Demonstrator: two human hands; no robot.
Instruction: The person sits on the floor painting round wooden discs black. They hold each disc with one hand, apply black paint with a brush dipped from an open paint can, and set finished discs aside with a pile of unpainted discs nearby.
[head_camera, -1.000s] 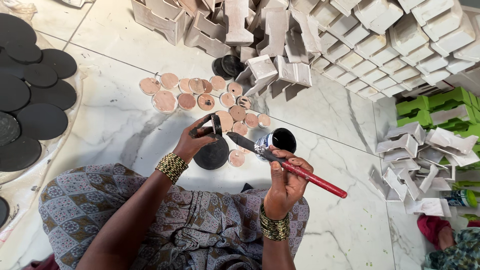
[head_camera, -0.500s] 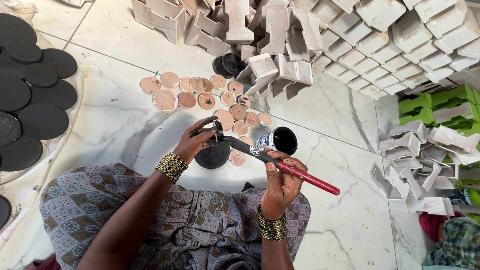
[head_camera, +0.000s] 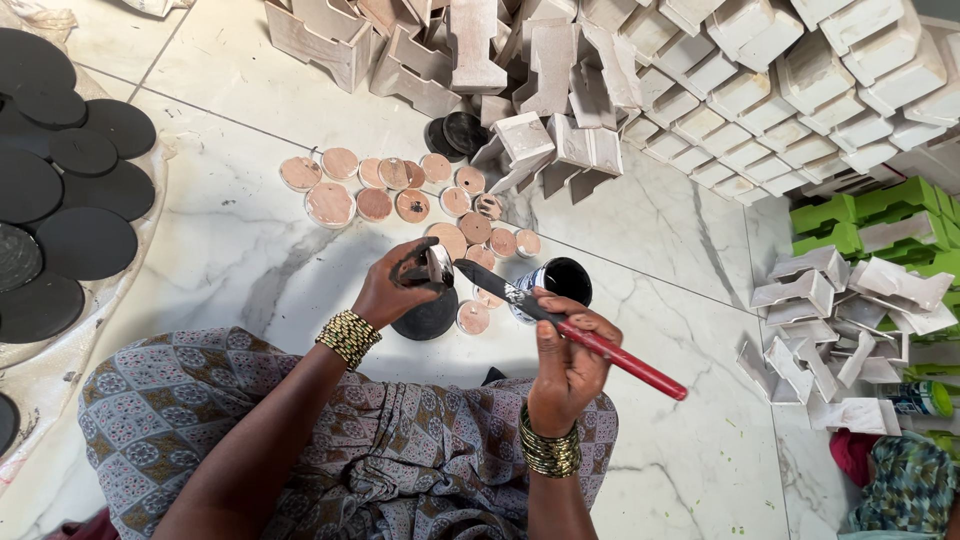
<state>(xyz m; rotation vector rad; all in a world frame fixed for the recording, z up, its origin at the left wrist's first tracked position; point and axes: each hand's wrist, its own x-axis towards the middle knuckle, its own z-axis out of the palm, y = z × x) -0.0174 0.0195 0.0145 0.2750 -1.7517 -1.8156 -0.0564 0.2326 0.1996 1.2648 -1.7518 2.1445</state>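
The head view looks down on a person seated on a white marble floor (head_camera: 250, 250), a patterned cloth over the lap. The left hand (head_camera: 400, 288) is closed around a small piece (head_camera: 437, 266) partly coated in black, held just above a black disc (head_camera: 426, 318) that lies on the floor. The right hand (head_camera: 568, 352) grips a paintbrush (head_camera: 570, 332) by its red handle, and the black-smeared bristle end points at the small piece and about touches it. Just beyond the brush, on the far side of the black disc, stands an open tin of black paint (head_camera: 560, 282). Farther out from the disc lies a cluster of unpainted round wooden discs (head_camera: 400, 195). Well to the left of the disc, larger black-painted rounds (head_camera: 85, 240) lie on a sheet. Beyond the wooden discs, whitish wooden blocks (head_camera: 620, 80) are heaped. Both wrists wear beaded bangles (head_camera: 349, 337).
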